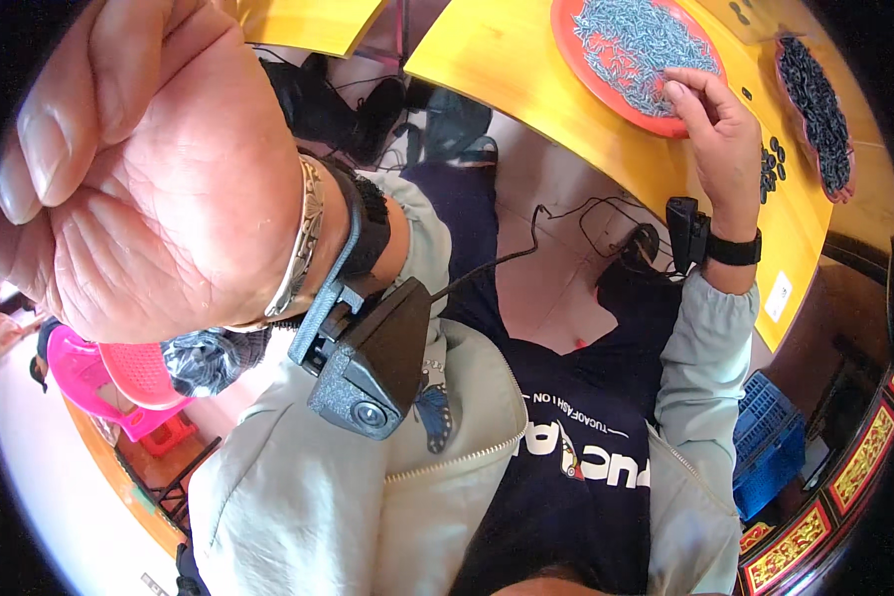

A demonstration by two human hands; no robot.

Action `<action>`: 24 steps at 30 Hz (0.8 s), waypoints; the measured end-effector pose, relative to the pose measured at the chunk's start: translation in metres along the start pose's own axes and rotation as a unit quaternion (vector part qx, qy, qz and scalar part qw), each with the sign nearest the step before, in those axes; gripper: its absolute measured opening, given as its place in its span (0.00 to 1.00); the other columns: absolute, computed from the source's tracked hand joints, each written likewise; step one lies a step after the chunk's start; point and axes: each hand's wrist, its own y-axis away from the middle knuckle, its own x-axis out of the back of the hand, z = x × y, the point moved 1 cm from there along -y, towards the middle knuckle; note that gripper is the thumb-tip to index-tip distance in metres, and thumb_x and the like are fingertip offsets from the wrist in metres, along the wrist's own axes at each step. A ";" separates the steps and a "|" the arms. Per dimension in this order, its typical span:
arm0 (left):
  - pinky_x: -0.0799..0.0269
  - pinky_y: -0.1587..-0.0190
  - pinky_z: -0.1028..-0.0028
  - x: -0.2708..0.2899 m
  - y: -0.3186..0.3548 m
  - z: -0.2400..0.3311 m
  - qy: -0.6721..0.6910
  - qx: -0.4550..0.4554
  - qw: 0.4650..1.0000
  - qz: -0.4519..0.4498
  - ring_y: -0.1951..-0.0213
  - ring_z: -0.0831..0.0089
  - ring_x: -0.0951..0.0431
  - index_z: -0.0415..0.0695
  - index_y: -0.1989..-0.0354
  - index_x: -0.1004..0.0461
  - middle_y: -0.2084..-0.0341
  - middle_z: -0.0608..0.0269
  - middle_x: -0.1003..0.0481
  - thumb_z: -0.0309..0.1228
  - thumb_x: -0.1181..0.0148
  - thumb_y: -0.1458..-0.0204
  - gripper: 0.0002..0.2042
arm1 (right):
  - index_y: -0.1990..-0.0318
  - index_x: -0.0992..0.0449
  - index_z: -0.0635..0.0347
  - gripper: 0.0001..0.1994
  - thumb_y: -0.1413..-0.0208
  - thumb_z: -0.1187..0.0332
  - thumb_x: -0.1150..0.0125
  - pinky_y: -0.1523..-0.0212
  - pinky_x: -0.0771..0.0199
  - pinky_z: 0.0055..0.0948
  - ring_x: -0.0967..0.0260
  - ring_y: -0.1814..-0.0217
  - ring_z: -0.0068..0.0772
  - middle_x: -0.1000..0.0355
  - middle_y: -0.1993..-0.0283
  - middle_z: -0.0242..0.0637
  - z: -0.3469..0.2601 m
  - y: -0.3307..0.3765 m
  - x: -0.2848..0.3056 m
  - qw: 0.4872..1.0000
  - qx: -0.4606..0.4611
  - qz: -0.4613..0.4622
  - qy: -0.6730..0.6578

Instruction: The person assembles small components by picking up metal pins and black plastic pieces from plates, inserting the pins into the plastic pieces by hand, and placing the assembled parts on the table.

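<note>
My right hand (715,124) reaches over the rim of a round red plate (564,40) on the yellow table. The plate holds a heap of small silvery screws (646,45). Thumb and forefinger are pinched together at the heap's edge, and whatever is between them is too small to make out. Beside that hand lie several small black oval pieces (771,169). My left hand (169,189), raised very close to the camera, fills the upper left with its palm showing. Its fingers are curled in, and anything they hold is hidden. A silvery bracelet (303,238) circles its wrist.
A pinkish container (846,191) heaped with black pieces stands on the yellow table (526,70), far right. Black box-shaped devices are strapped to my left wrist (368,368) and right wrist (683,233); a cable (497,260) trails nearby. Blue crates (765,437) and a pink chair (79,372) stand lower down.
</note>
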 end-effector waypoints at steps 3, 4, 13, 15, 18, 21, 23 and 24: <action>0.37 0.79 0.79 -0.007 0.001 -0.021 0.004 0.008 1.000 -0.003 0.86 0.78 0.33 0.43 0.84 0.39 0.90 0.67 0.36 0.29 0.53 0.55 0.09 | 0.58 0.27 0.66 0.09 0.45 0.73 0.47 0.59 0.34 0.15 0.32 0.60 0.17 0.27 0.63 0.31 -0.003 -0.002 0.000 1.000 0.002 0.000 0.013; 0.37 0.79 0.79 -0.009 0.000 -0.027 0.005 0.008 1.000 -0.004 0.86 0.78 0.33 0.43 0.84 0.39 0.90 0.66 0.36 0.29 0.53 0.55 0.08 | 0.58 0.27 0.67 0.09 0.45 0.73 0.46 0.59 0.33 0.16 0.31 0.60 0.18 0.27 0.63 0.32 -0.005 -0.003 0.000 1.000 0.008 -0.003 0.028; 0.35 0.79 0.79 0.003 -0.036 -0.010 -0.076 -0.106 0.991 0.020 0.86 0.78 0.33 0.41 0.81 0.38 0.89 0.65 0.36 0.28 0.54 0.53 0.08 | 0.60 0.27 0.66 0.09 0.46 0.71 0.46 0.59 0.35 0.19 0.33 0.62 0.20 0.28 0.65 0.33 -0.018 0.007 0.003 0.991 0.014 0.001 0.130; 0.35 0.79 0.79 0.005 -0.045 -0.003 -0.074 -0.133 0.988 0.028 0.86 0.77 0.33 0.41 0.81 0.38 0.88 0.64 0.36 0.28 0.55 0.52 0.08 | 0.59 0.27 0.67 0.10 0.46 0.71 0.46 0.60 0.35 0.18 0.34 0.63 0.19 0.28 0.64 0.31 -0.019 0.010 0.011 0.991 -0.005 0.020 0.129; 0.39 0.85 0.82 -0.003 -0.041 -0.007 -0.011 -0.123 0.991 0.042 0.88 0.78 0.33 0.41 0.79 0.39 0.90 0.64 0.36 0.28 0.58 0.49 0.08 | 0.59 0.28 0.68 0.10 0.45 0.69 0.46 0.60 0.36 0.17 0.35 0.63 0.20 0.29 0.65 0.30 -0.066 0.054 -0.017 0.991 0.017 -0.013 0.130; 0.39 0.86 0.82 -0.018 -0.030 -0.025 0.129 -0.001 0.989 0.074 0.88 0.79 0.33 0.39 0.78 0.38 0.91 0.65 0.36 0.29 0.58 0.48 0.09 | 0.69 0.24 0.59 0.07 0.44 0.70 0.49 0.64 0.33 0.21 0.41 0.79 0.20 0.32 0.71 0.33 -0.155 0.023 -0.070 0.332 -0.039 0.031 0.942; 0.41 0.87 0.82 -0.033 -0.027 -0.039 0.115 -0.016 0.993 0.035 0.90 0.79 0.35 0.39 0.78 0.37 0.91 0.66 0.36 0.29 0.56 0.49 0.09 | 0.74 0.25 0.59 0.10 0.47 0.63 0.44 0.70 0.37 0.21 0.45 0.85 0.18 0.36 0.75 0.32 -0.166 -0.023 -0.090 -0.136 -0.100 0.139 0.976; 0.42 0.88 0.81 -0.038 -0.027 -0.046 0.100 -0.017 0.995 0.021 0.91 0.79 0.36 0.39 0.78 0.36 0.92 0.66 0.36 0.29 0.55 0.50 0.08 | 0.74 0.25 0.59 0.10 0.47 0.63 0.44 0.70 0.37 0.21 0.45 0.85 0.18 0.36 0.75 0.32 -0.154 -0.034 -0.079 -0.137 -0.094 0.136 0.977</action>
